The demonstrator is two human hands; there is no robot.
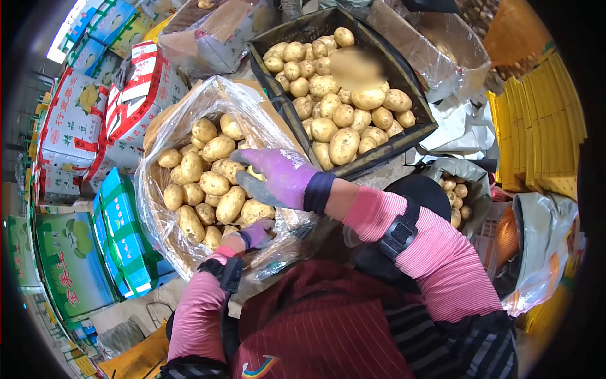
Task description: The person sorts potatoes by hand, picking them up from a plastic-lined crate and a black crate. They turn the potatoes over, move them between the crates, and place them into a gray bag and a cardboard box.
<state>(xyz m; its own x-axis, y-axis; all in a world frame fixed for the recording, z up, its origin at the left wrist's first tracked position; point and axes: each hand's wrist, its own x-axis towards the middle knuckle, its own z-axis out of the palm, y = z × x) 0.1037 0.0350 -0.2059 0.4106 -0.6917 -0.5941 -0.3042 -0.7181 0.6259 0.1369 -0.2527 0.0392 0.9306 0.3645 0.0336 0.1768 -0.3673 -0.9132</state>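
Note:
A carton lined with clear plastic (pixel 153 189) stands in front of me, filled with potatoes (pixel 214 184). My right hand (pixel 278 177), in a purple and grey glove, is over the right side of this heap. Its fingers are curled round a potato (pixel 255 172), of which only a small yellow patch shows between thumb and fingers. My left hand (pixel 256 234), gloved in purple too, is low at the carton's near side, beside a potato (pixel 255 211) and the plastic liner. Its fingers are mostly hidden, so their grip cannot be made out.
A black-edged crate (pixel 416 129) full of potatoes adjoins the carton at the upper right; a blurred patch covers part of it. Printed cartons (pixel 71 120) and a blue box (pixel 120 230) stand left. Yellow crates (pixel 536 120) are stacked right, near a sack of potatoes (pixel 483 183).

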